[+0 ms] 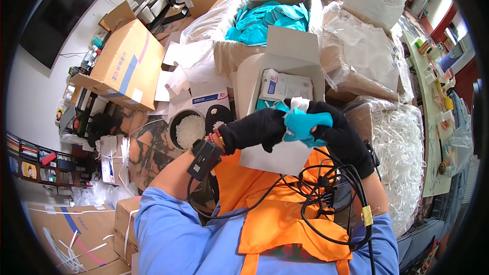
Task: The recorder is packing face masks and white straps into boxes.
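Observation:
My hands, both in black gloves, meet in front of my chest above an open white carton [257, 74]. Between them is a teal face mask [304, 126], folded or bunched, with a white strap bundle [299, 104] at its top edge. My right hand [347, 140] is closed round the mask's right side, thumb across its front. From the left, my left hand [257, 130] pinches the mask's edge, its fingertips partly hidden. Inside the carton lie a white printed packet [285, 85] and more teal pieces, largely covered by my hands.
A plastic-lined box of teal masks [272, 20] stands beyond the carton. To the right is a bag of white straps [400, 158]; to the left, a bowl of white pellets [190, 131] and a tall brown carton [125, 63]. Black cables [305, 201] hang over my orange apron [275, 229].

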The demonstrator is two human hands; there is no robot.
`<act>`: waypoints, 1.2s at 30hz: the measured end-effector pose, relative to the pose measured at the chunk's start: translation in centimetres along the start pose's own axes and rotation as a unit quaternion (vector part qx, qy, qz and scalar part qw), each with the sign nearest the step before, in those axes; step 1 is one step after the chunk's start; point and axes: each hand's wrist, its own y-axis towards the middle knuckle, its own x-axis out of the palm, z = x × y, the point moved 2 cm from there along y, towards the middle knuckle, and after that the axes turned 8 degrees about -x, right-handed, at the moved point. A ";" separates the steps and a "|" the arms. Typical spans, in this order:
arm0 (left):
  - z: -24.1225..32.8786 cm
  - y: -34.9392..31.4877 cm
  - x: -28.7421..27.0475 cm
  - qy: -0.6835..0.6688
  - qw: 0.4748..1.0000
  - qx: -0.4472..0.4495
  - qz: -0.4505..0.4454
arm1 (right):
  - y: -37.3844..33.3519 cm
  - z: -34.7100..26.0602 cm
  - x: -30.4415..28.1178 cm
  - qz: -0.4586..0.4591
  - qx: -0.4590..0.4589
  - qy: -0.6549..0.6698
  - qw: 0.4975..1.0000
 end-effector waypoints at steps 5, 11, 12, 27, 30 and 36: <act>1.1 -1.3 1.4 -0.119 0.982 -0.107 -0.098 | -1.6 -0.1 1.6 0.123 0.100 0.096 0.983; 3.4 -4.2 1.1 0.142 0.978 -0.061 -0.141 | -2.2 -5.2 2.3 -0.037 0.137 0.002 0.990; 2.8 -4.7 1.5 0.100 0.980 -0.103 -0.140 | -2.5 -5.4 2.2 -0.045 0.150 -0.006 0.988; 0.1 -4.4 2.8 0.073 0.985 0.142 0.070 | 0.1 -1.8 3.7 0.113 0.146 0.087 0.979; 1.6 -3.8 2.8 0.112 0.989 0.065 0.067 | -0.1 -0.8 3.4 0.127 0.126 0.122 0.976; 1.8 -5.1 2.5 0.321 0.930 0.150 0.100 | -1.8 -2.6 1.8 0.073 0.223 0.070 0.970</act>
